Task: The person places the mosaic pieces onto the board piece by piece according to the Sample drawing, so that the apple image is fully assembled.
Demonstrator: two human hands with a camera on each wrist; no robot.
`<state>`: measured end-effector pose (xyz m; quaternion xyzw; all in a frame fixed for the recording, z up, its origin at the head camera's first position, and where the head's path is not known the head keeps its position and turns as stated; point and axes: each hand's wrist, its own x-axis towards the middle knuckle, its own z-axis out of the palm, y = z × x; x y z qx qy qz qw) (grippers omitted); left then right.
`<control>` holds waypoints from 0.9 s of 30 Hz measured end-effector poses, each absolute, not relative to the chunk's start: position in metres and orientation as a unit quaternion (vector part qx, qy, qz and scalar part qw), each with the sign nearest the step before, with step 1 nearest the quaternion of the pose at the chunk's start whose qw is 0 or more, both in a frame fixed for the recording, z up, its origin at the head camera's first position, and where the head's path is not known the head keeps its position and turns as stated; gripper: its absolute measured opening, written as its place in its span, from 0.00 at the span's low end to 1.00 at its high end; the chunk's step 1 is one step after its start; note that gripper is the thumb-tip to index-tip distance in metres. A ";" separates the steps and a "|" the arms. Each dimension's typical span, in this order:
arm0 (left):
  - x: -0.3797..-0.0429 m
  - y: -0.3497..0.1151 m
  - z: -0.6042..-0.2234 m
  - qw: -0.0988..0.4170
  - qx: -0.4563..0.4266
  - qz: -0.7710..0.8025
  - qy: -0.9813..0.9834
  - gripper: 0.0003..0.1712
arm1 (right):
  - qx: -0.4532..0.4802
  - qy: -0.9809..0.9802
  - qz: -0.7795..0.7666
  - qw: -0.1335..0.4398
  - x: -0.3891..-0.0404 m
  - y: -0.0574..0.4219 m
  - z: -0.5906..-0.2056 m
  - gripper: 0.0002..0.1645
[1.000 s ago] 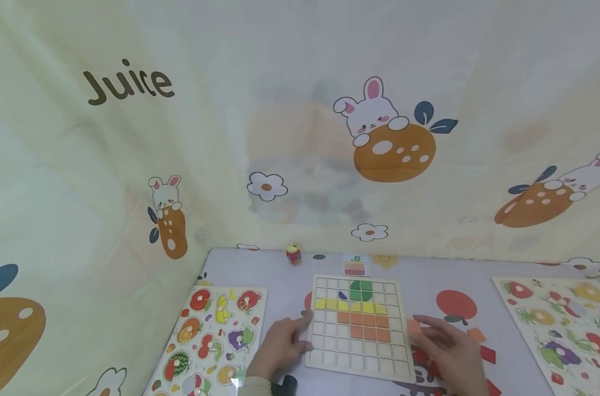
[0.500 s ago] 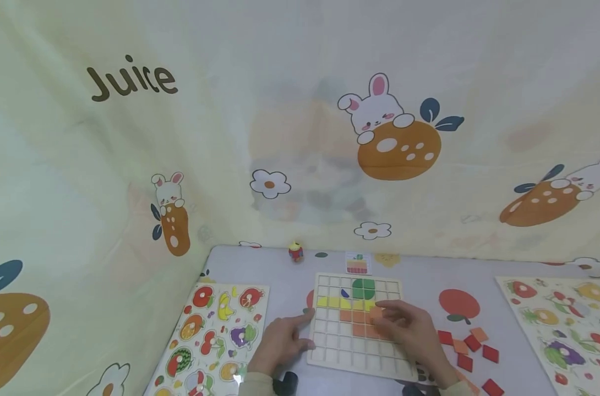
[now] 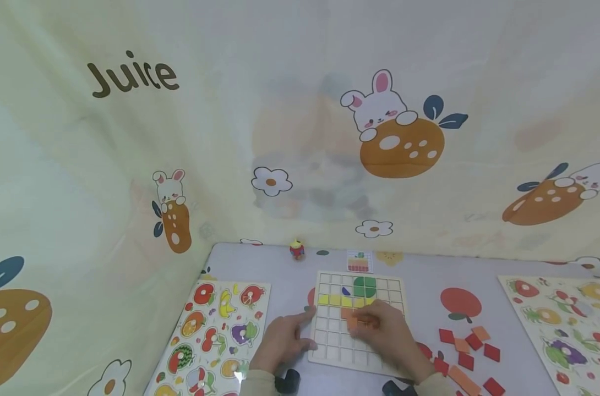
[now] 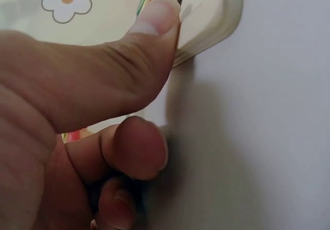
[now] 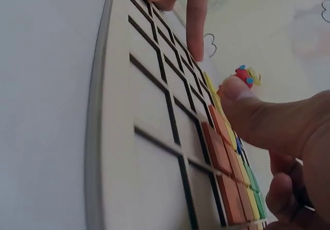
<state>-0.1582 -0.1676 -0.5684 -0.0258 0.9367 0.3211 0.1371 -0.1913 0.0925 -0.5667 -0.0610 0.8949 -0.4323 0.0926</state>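
Observation:
A pale wooden grid board (image 3: 328, 336) lies on the table before me. My left hand (image 3: 282, 342) stays at its left edge, with the straight index finger and the thumb (image 4: 157, 16) touching the rim. Over the middle of the board, my right hand (image 3: 388, 331) pinches an orange square tile (image 3: 352, 323) between thumb and fingers. Yellow tiles (image 3: 334, 300) form a row in the grid, with a green piece (image 3: 364, 286) and a small blue piece (image 3: 346, 291) above them. Orange tiles (image 5: 215, 146) sit below the yellow row, partly hidden by my right hand in the head view.
Loose red tiles (image 3: 446, 336) and orange tiles (image 3: 480, 333) lie to the right of the board. Fruit puzzle boards stand left (image 3: 224, 285) and right (image 3: 574, 281). Behind the grid are a picture card (image 3: 360, 262) and a small toy figure (image 3: 297, 250). Printed curtains enclose the table.
My right hand has moved left from beside the board to above its middle, carrying the orange tile. The left hand has kept its place at the left edge.

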 end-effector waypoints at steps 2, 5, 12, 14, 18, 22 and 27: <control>-0.158 -0.168 -0.568 0.135 -0.025 0.321 0.937 0.46 | -0.065 0.905 -0.413 0.080 -0.191 0.089 -0.567 0.20; -0.157 -0.168 -0.567 0.133 -0.026 0.324 0.936 0.46 | -0.071 0.913 -0.396 0.069 -0.190 0.085 -0.567 0.19; -0.157 -0.167 -0.566 0.131 -0.030 0.326 0.936 0.46 | -0.083 0.931 -0.353 0.052 -0.187 0.079 -0.568 0.18; -0.157 -0.168 -0.566 0.133 -0.030 0.327 0.935 0.46 | -0.083 0.933 -0.346 0.055 -0.186 0.077 -0.568 0.19; -0.158 -0.168 -0.567 0.136 -0.026 0.325 0.935 0.45 | -0.073 0.935 -0.341 0.065 -0.186 0.077 -0.566 0.21; -0.159 -0.169 -0.567 0.139 -0.025 0.326 0.935 0.45 | -0.067 0.936 -0.339 0.060 -0.186 0.077 -0.565 0.19; -0.159 -0.168 -0.566 0.146 -0.032 0.335 0.930 0.45 | -0.071 0.937 -0.339 0.053 -0.187 0.077 -0.566 0.15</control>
